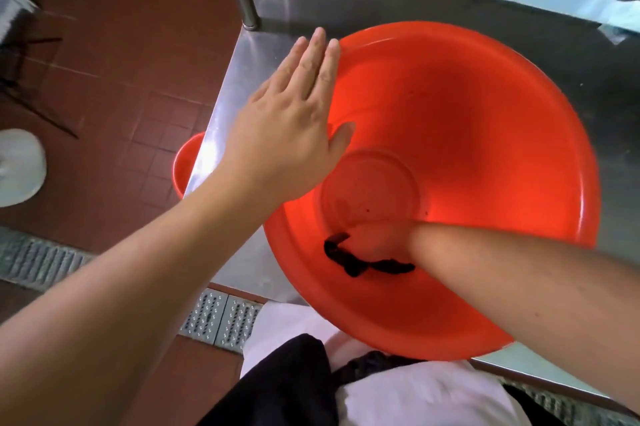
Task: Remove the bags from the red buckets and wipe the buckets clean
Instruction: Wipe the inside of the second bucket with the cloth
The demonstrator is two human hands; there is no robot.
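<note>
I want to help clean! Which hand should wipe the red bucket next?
The right hand, most likely. It is already inside the red bucket, holding the dark cloth near the bottom. The left hand lies flat on the rim, steadying it.

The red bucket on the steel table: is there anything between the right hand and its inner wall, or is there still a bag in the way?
No bag shows inside the bucket. The right hand is down near the bottom and holds a dark cloth, which lies against the inner wall. The left hand rests flat on the rim.
</note>
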